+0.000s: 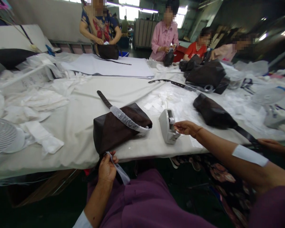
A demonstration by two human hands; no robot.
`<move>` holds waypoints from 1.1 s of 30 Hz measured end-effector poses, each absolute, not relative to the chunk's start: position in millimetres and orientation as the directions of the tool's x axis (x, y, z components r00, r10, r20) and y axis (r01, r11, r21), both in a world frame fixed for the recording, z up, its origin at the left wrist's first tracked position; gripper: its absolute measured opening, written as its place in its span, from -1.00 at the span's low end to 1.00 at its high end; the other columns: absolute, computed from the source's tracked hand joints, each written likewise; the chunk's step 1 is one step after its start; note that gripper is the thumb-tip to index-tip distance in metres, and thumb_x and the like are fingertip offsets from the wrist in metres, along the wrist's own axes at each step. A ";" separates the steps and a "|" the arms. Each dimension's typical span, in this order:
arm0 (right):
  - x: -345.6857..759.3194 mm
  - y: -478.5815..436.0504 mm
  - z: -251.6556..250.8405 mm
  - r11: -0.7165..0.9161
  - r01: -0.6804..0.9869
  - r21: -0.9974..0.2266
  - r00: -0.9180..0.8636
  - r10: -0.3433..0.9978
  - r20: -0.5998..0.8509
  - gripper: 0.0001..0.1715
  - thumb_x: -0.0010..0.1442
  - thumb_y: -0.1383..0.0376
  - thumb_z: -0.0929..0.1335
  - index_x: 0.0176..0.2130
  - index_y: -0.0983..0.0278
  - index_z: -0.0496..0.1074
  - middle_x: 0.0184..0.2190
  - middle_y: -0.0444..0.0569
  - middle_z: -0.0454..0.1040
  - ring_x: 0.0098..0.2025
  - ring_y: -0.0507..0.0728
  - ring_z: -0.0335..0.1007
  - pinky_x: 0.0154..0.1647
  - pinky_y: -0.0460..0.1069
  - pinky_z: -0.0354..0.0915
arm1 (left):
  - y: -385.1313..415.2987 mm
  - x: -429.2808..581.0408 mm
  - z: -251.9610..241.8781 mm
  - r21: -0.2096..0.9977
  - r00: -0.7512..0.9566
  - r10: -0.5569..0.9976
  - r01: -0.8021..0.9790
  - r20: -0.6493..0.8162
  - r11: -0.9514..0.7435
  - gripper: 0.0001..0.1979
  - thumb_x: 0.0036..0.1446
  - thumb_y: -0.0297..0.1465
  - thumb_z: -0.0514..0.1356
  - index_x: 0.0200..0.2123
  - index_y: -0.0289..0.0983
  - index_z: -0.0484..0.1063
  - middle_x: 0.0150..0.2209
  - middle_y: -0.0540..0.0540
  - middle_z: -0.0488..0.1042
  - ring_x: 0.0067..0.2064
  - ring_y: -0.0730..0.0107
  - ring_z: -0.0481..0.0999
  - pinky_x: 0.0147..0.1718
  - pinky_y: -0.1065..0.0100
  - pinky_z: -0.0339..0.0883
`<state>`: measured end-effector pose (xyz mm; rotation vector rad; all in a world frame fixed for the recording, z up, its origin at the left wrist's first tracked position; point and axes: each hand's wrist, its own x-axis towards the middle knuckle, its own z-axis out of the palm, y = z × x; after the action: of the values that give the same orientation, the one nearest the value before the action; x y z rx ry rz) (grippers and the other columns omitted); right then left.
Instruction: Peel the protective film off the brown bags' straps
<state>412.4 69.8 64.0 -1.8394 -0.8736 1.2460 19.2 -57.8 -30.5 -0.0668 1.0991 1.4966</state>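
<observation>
A dark brown fabric bag (116, 131) lies on its side at the near edge of the white-covered surface (61, 152), its lower corner reaching the edge. It looks light and soft, likely to slump rather than hold its shape, so the firm body seems the surest place to take hold. Clear plastic film (128, 119) wraps its strap (104, 98), which runs out at 11 o'clock; the film looks slippery and thin.

At 6 o'clock, the left hand (106, 167) is closed in a pinch on a loose strip of film (120, 168) at the bag's lower edge. At 3 o'clock stands a grey tape dispenser (167, 126). The right hand (186, 127) reaches it with fingers loosely extended, touching its side and gripping nothing visible.

At 2 o'clock lies a second brown bag (212, 110), with a co-worker's hand (270, 145) near its strap (245, 134). White plastic sheets (166, 103) are spread between the bags, and a wire fan guard (1, 136) sits at 9 o'clock.
</observation>
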 end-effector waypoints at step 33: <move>396.9 -50.8 10.8 -0.458 0.570 -0.682 0.384 0.882 -0.272 -0.79 -0.13 0.23 0.35 -0.66 0.26 0.27 -0.73 -0.16 0.26 -0.61 0.02 0.23 -0.58 -0.09 0.07 | -54.5 18.3 -40.3 0.590 -0.290 0.757 -0.793 -0.586 0.153 -0.83 -0.11 -0.47 0.29 -0.44 -0.32 0.33 -0.44 -0.11 0.51 -0.59 0.55 0.30 -0.62 0.49 0.15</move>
<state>396.9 -50.8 10.8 -2.1633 -1.2462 0.8563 18.3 -54.5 -40.3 -0.0436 1.0937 1.5103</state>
